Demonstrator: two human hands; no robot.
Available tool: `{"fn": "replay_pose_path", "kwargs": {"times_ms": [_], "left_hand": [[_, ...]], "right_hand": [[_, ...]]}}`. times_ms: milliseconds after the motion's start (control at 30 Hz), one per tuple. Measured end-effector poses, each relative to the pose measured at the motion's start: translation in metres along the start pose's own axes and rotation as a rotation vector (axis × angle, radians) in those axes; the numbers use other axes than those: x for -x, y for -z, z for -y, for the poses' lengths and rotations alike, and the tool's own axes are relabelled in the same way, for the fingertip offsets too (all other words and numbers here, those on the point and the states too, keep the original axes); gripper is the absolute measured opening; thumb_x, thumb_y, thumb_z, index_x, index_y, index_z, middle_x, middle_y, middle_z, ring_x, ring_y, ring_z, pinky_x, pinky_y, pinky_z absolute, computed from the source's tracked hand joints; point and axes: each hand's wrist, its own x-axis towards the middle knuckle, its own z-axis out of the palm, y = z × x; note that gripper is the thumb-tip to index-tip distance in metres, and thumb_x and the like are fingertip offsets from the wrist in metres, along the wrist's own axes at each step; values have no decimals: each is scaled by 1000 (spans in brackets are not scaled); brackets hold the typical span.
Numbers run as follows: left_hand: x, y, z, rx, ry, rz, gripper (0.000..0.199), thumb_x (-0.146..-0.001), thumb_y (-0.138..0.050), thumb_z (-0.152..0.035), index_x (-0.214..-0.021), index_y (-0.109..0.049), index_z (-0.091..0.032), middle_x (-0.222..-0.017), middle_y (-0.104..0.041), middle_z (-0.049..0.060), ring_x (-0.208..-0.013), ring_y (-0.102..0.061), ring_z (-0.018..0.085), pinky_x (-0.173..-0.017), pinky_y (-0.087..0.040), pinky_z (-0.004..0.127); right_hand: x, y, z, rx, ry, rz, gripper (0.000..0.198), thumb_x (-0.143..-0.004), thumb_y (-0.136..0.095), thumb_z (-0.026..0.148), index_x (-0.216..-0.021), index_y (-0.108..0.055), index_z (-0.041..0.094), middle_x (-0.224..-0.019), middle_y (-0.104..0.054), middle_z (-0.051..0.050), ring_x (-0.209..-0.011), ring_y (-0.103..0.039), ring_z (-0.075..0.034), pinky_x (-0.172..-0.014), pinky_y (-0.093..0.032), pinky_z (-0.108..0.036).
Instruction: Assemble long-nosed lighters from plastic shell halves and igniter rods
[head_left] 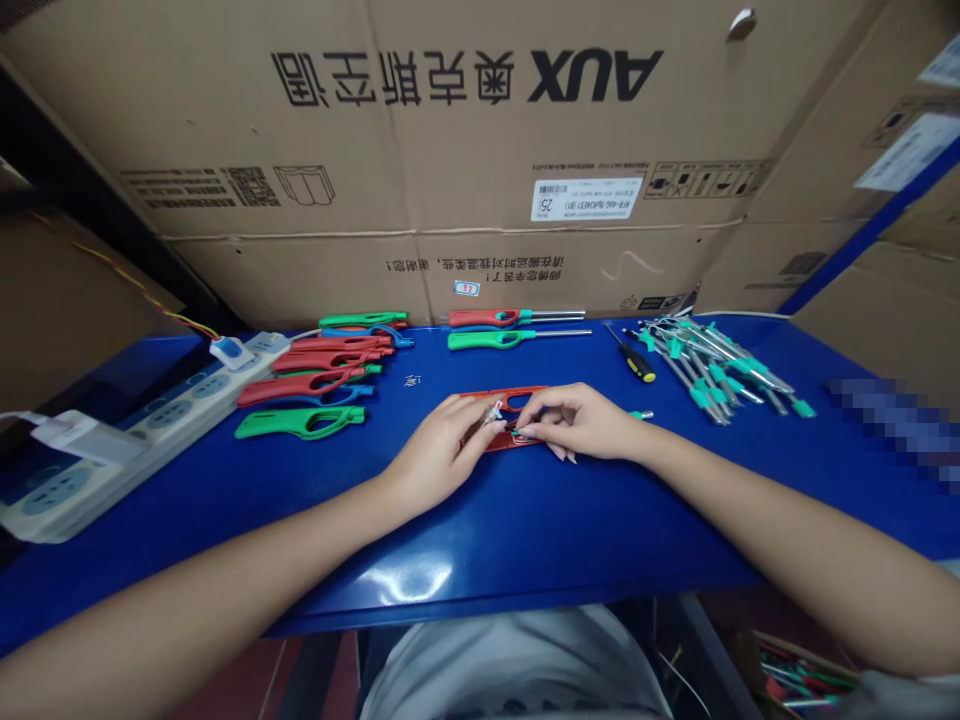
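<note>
On the blue table, the red casing halves of a lighter (pixel 514 442) lie open beneath both hands. My left hand (pixel 431 445) is closed, with a small metal part with a white end (pixel 493 411) between thumb and fingers, just over the casing. My right hand (pixel 585 420) pinches at the casing's middle, close to the left fingertips. What its fingers hold is too small and covered to make out. From behind the right hand pokes the tip of a metal tube with a green piece (pixel 642 414).
Lighter casings (pixel 300 424) are piled at left beside a white power strip (pixel 172 420). Two long-nosed lighters (pixel 487 341) lie at the back. A screwdriver (pixel 636 360) and several metal tubes (pixel 709 365) lie right. Small screws (pixel 412 380) sit left of centre. Cardboard (pixel 450 140) stands behind.
</note>
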Motion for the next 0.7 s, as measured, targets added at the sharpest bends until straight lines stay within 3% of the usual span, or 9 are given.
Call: {"fn": "replay_pose_path", "kwargs": {"times_ms": [200,367,500,700], "left_hand": [[3,-1,-2,4,25,31,38,-104,-41,-35,-135,-55,-18,-131,-66,13,-122,-62,27,-105,-47,42],[7,3,-11,56,109,66,48,-104,-40,-35,-147,-27,-19,-104,-69,8,-92,-70,23,-84,-53,37],[8,6,-14,49,131,46,30,-106,-32,-37,-130,-34,-18,-103,-67,9,-85,-68,22,-78,-52,37],[8,8,-15,17,125,32,24,-106,-33,-38,-120,-39,-20,-109,-66,11,-94,-69,24,-80,-51,38]], "right_hand": [[-2,1,-3,-90,-10,-1,42,-81,-75,53,-95,-70,13,-54,-60,3,-41,-55,-8,-39,-50,-19],[-2,-1,-7,-86,8,-13,41,-83,-73,52,-95,-70,13,-54,-61,3,-40,-56,-9,-38,-49,-19],[-1,-3,-5,-117,-8,-18,42,-82,-74,52,-94,-70,13,-51,-61,3,-38,-57,-10,-38,-50,-19],[-3,-5,-3,-213,-15,-20,40,-80,-78,49,-92,-69,12,-50,-65,1,-40,-62,-12,-42,-53,-20]]}}
